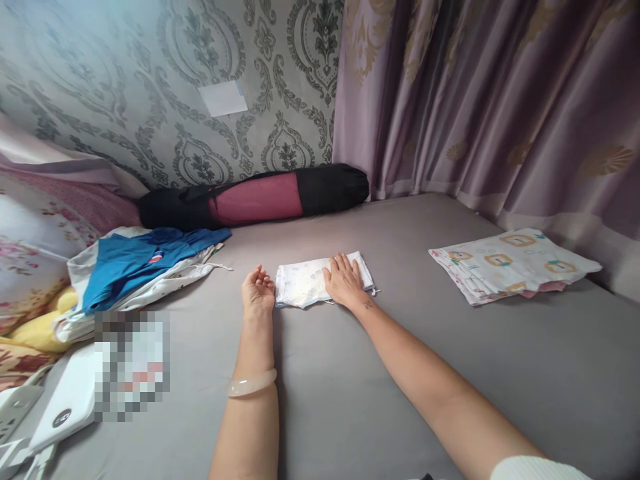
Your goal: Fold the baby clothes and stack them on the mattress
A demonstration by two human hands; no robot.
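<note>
A folded white garment (303, 280) with a faint small print lies on the grey bed sheet, thin cord ends poking out along its near edge. My right hand (345, 280) rests flat on its right part, fingers stretched and spread, covering some of the cloth. At its left edge is my left hand (259, 290), turned palm up with the fingers curled in and nothing visible in them. The side of that hand is close against the fold; whether it presses on the cloth I cannot tell.
To the right lies a stack of folded printed cloths (515, 263). A blue garment (155, 257) tops a clothes pile at left, near a white power bank (73, 397) and a power strip (17, 410). A black and red long bag (255, 198) lies along the wall.
</note>
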